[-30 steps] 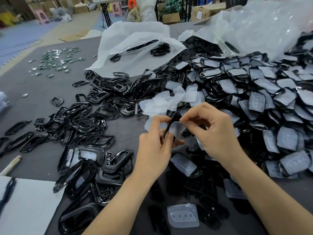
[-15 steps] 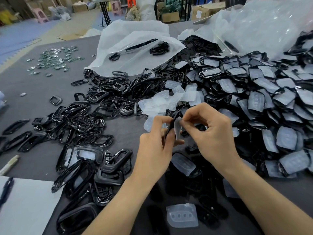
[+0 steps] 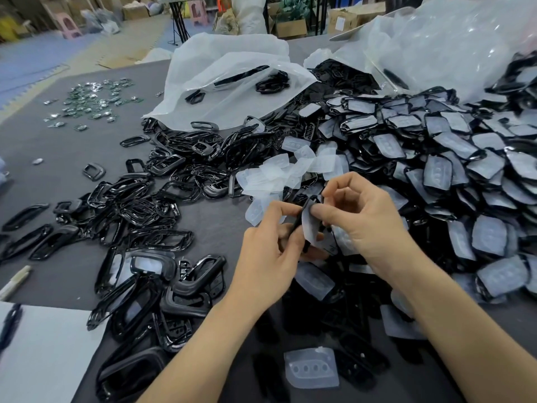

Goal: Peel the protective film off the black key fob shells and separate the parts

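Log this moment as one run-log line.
stage: film peel | left hand: grips black shell | right hand: pinches film | film: bent away from shell, release unclear

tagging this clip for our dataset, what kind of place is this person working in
Probably a small factory or warehouse workshop: a large heap of film-covered black plastic key fob shells lies on the grey worktable, and brown cardboard boxes stand behind it.

Glossy black plastic key fob shells (image 3: 162, 210) lie on a matt dark grey cloth-like worktop (image 3: 58, 158). Peeled films (image 3: 279, 175) are thin, milky, translucent plastic. A crinkled white plastic bag (image 3: 226, 82) looks semi-sheer. Small shiny metallic pieces (image 3: 93, 100) glint. A smooth white paper sheet (image 3: 43, 359).
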A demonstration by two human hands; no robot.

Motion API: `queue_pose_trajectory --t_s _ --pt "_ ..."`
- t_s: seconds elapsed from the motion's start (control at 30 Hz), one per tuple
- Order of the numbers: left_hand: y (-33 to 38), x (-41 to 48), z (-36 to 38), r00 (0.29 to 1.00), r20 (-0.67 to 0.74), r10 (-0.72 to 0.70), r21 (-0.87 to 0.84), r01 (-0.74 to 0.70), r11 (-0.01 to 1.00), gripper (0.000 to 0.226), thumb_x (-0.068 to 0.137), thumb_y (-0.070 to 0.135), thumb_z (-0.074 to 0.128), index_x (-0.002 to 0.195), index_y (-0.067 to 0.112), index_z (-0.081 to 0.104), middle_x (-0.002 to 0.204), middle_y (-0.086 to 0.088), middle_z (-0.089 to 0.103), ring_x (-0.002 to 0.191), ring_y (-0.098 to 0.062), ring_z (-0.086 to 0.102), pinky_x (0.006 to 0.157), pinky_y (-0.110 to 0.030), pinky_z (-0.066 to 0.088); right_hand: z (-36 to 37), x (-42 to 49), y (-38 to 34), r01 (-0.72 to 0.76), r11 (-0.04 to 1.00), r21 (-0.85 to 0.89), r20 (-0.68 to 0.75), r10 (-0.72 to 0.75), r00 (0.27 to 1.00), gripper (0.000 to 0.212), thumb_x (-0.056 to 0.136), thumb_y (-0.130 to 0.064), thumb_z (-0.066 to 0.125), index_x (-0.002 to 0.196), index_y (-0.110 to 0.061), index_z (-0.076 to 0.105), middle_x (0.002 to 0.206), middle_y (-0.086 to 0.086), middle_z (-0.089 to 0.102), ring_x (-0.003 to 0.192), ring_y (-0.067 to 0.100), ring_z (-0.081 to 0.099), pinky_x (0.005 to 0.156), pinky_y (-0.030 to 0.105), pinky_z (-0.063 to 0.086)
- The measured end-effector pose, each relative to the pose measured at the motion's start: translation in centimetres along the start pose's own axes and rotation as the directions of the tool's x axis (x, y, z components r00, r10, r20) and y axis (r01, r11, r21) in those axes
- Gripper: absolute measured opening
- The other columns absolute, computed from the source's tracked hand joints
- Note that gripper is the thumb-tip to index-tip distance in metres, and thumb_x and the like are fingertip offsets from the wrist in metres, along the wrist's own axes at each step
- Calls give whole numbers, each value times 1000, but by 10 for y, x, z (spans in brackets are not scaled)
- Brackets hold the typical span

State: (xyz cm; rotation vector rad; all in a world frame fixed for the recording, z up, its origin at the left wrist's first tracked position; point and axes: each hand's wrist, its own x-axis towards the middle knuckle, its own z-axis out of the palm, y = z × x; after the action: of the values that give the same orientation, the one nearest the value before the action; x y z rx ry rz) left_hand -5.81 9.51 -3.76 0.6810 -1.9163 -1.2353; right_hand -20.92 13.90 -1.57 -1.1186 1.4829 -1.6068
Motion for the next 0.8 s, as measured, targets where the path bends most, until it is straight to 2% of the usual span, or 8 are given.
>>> queue_pose_trajectory --t_s 0.1,0.23,0.37,0.47,0.5,0.6,0.7,0.8 --pt "-2 1 0 998 27 -48 -105 51 993 24 97 14 51 95 38 52 87 2 76 70 -21 74 68 -37 61 -2 2 1 -80 996 45 51 78 996 24 77 2 73 81 -19 62 69 -4 59 65 11 57 66 24 52" --pt "-5 1 1 996 35 -79 -197 85 977 18 98 13 52 97 30 55 88 -6 75 71 -28 74 69 -43 61 -2 3 2 -165 979 121 94 154 984 25 80 2 70 75 -22 66 73 -1 63 71 18 62 73 37 54" --pt "-1 1 3 992 45 -116 -279 124 952 12 97 16 55 96 28 56 88 -10 75 69 -31 73 64 -35 60 -4 3 0 -198 965 173 135 176 975 14 72 -5 73 78 -16 67 73 2 66 72 18 64 70 32 56" --pt "3 1 5 987 54 -153 -361 162 918 4 90 29 60 93 29 58 86 -12 75 68 -32 73 62 -30 58 -5 3 -3 -231 940 249 169 193 967 17 64 -10 71 80 -10 66 69 1 67 69 15 65 66 26 57" --pt "3 1 4 986 55 -158 -377 167 911 8 88 32 61 94 27 58 86 -13 75 68 -32 73 62 -30 58 -6 4 -3 -236 936 260 175 195 965 18 63 -9 71 80 -9 67 70 1 67 69 15 65 67 26 58" --pt "4 1 4 985 51 -164 -393 171 903 18 86 31 59 98 19 54 84 -13 75 67 -32 73 61 -30 58 -7 4 -5 -233 938 258 189 187 964 16 67 -3 70 82 -8 68 72 3 67 71 15 66 70 26 58" --pt "4 1 4 986 50 -162 -389 168 906 14 89 27 58 99 17 54 85 -12 75 67 -31 73 61 -29 57 -6 4 -4 -230 941 250 180 188 965 15 76 6 66 83 -7 67 72 3 67 70 15 66 70 26 58" --pt "3 1 4 986 50 -161 -381 168 909 14 89 28 58 98 19 54 85 -12 75 67 -31 73 62 -29 58 -6 4 -4 -233 943 239 166 196 966 15 76 6 66 82 -8 67 72 4 67 70 15 65 71 27 58"
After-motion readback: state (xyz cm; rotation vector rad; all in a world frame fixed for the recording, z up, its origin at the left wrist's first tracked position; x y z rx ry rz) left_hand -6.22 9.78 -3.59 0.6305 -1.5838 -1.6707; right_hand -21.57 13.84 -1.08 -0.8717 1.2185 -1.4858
